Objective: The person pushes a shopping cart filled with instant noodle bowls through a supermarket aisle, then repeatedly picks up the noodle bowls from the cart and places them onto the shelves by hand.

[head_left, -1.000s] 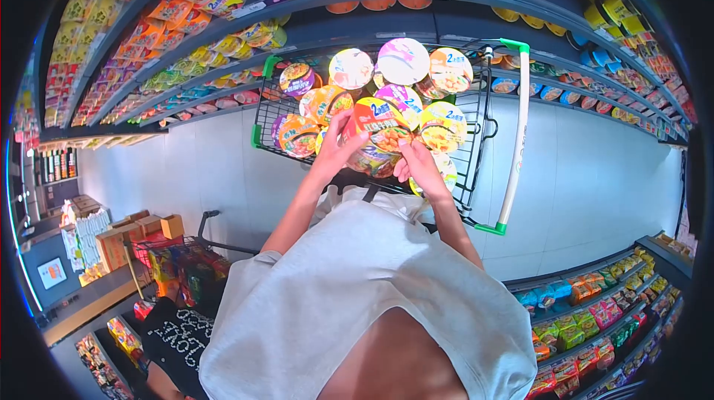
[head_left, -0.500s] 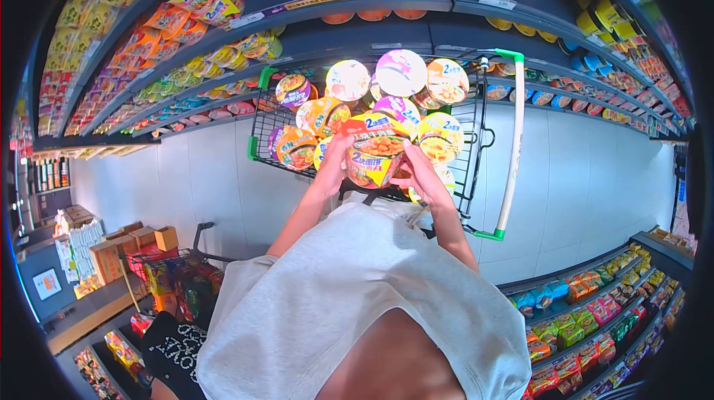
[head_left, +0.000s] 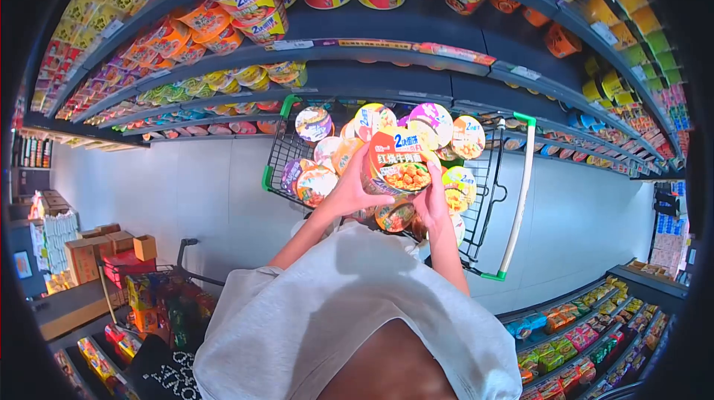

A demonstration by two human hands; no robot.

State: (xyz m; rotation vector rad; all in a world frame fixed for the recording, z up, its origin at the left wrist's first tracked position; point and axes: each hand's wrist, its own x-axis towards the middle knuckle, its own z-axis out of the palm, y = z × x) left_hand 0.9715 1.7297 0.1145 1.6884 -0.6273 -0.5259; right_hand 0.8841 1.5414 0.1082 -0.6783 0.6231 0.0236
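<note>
A red and yellow noodle cup (head_left: 401, 160) is held up between my two hands, its printed lid facing me. My left hand (head_left: 354, 188) is wrapped round its left side, and my right hand (head_left: 433, 195) grips its lower right edge. Beneath and around it, several noodle cups with orange, purple, white and yellow lids fill the black wire cart (head_left: 483, 177). A cup with a purple and white lid (head_left: 431, 125) lies behind the held one, and a yellow-lidded cup (head_left: 458, 188) is right of my right hand.
Shelves (head_left: 357, 82) of noodle cups and packs curve across the back. The cart's pale handle (head_left: 520, 199) is at the right. Lower left are another loaded cart (head_left: 160, 300), cardboard boxes (head_left: 89, 255) and part of a person in black (head_left: 167, 374). Packaged goods (head_left: 580, 337) line a lower right shelf.
The held cup has been raised nearer to me, its lid now facing up more squarely. The view has tilted, so the cart sits lower and more of the upper shelves shows.
</note>
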